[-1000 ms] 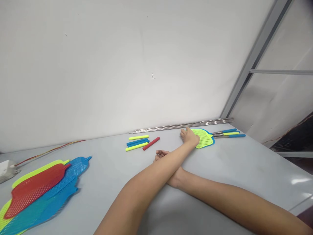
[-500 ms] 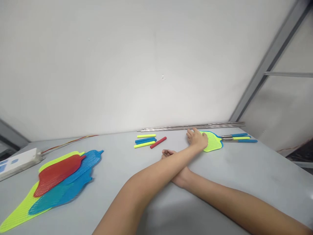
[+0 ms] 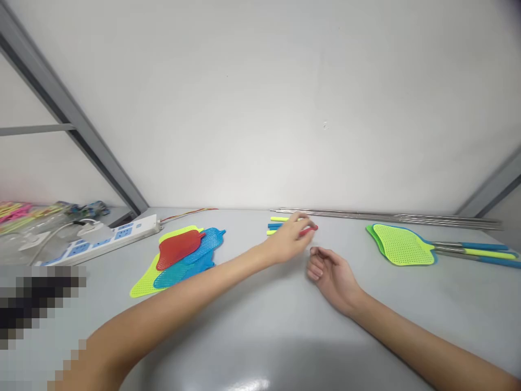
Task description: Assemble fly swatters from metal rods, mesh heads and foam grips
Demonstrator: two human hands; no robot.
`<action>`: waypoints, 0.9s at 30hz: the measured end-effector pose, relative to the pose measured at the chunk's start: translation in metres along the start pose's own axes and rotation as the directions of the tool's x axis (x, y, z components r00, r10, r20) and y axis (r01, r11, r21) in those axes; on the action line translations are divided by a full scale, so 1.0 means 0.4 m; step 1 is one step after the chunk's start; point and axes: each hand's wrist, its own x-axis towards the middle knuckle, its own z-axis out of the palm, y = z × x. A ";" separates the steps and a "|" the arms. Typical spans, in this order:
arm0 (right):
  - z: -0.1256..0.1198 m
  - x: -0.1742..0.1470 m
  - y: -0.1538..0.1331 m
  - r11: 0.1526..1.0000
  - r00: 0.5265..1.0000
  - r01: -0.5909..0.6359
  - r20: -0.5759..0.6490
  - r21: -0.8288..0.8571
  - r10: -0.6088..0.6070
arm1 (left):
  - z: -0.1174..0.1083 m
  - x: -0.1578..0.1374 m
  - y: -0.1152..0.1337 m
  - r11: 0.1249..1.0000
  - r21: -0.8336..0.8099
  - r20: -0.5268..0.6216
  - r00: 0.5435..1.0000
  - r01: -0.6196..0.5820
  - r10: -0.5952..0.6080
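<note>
My left hand [image 3: 292,239] is over the short coloured tubes, its fingers apart around a red tube [image 3: 306,232]; firm contact cannot be made out. Beside that, partly covered by the hand, lie yellow tubes [image 3: 280,219] and blue tubes [image 3: 274,226]. My right hand [image 3: 334,279] hovers nearer to me, palm turned inward, fingers loosely curled with nothing visible in them. Several fly swatters lie stacked at the right, with a yellow mesh head [image 3: 408,246] on top and metal shafts ending in blue and yellow grips [image 3: 484,253].
Loose swatter heads, among them a red one [image 3: 179,250] and a blue one [image 3: 207,244], overlap at left. Thin metal rods [image 3: 386,216] lie along the wall. A white power strip [image 3: 106,241] and a bagged pile [image 3: 36,222] are at far left.
My left hand has left the swatter stack and moved left to the tubes. My arms are uncrossed now. The view has turned left, showing more of the power strip.
</note>
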 end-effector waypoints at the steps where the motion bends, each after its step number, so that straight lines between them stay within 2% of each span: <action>1: 0.000 -0.002 -0.001 1.000 1.000 -0.008 0.009 -0.007 0.008 | -0.023 -0.025 -0.021 0.999 0.035 -0.001 1.000 0.021 -0.021; 4: -0.001 -0.007 -0.004 1.000 1.000 -0.019 0.016 -0.015 0.019 | -0.080 -0.100 -0.072 0.984 0.154 -0.035 0.996 0.088 -0.084; 8: -0.001 -0.009 -0.003 0.999 1.000 -0.018 0.002 -0.033 0.018 | -0.125 -0.189 -0.114 0.951 0.255 0.008 0.984 0.172 -0.180; 13: 0.003 -0.010 0.003 0.997 1.000 -0.019 -0.007 -0.073 0.018 | -0.136 -0.257 -0.138 0.931 0.319 0.047 0.979 0.174 -0.199; 18: 0.007 -0.010 0.007 0.990 1.000 -0.005 -0.016 -0.140 0.003 | -0.129 -0.291 -0.139 0.930 0.311 0.003 0.979 0.193 -0.204; 22: 0.002 0.005 -0.004 0.941 0.990 0.107 -0.056 -0.320 -0.132 | -0.128 -0.299 -0.128 0.936 0.290 -0.005 0.978 0.201 -0.208; 25: -0.011 0.030 -0.021 0.869 0.952 0.212 -0.106 -0.447 -0.287 | -0.127 -0.303 -0.119 0.942 0.271 -0.009 0.979 0.197 -0.202; 27: -0.023 0.051 -0.035 0.852 0.931 0.226 -0.155 -0.472 -0.332 | -0.125 -0.307 -0.114 0.948 0.260 0.001 0.981 0.185 -0.192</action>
